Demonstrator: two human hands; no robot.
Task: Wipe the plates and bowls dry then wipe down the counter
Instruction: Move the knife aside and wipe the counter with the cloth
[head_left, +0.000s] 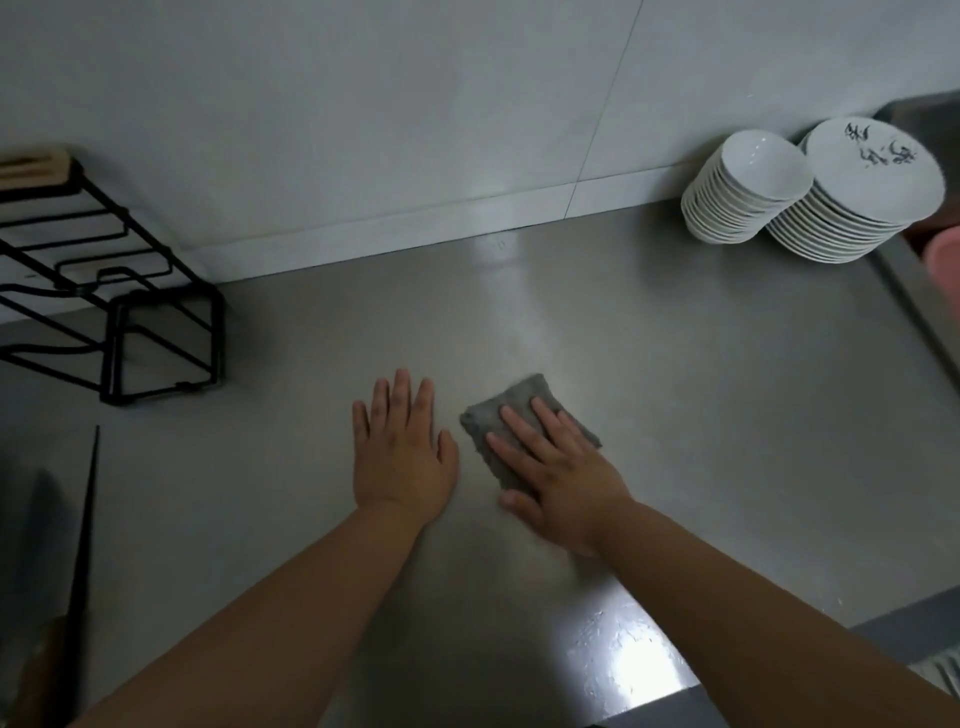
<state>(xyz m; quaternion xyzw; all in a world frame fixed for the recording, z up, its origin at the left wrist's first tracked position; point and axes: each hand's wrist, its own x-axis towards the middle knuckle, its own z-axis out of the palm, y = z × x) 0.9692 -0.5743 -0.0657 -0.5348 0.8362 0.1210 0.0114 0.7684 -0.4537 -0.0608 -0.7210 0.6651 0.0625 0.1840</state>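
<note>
Steel bench (701, 389) fills the view, and the grey cloth (511, 397) lies on it near the middle, pressed flat under the right hand (561, 478). That hand's fingers (519, 431) are straight and spread on top of the cloth, gripping nothing, only bearing down. The left hand (400, 457) rests palm down on bare steel just beside the cloth's left edge, apart from it, fingers (402, 400) straight and empty. The folded cloth sits cornerwise, one corner aimed at the wall (363, 130); its long axis seems to run in line with the right hand, from far left to near right, though the palm hides the near end. The bowls (743, 192) and plates (862, 192) stand stacked in the far right corner, well apart from both hands, so I judge the drying finished and the bench wipe under way. Open steel lies ahead and to the right of the cloth, which favours the right hand; leftward, a black wire rack (119, 291) bounds the sweep
</note>
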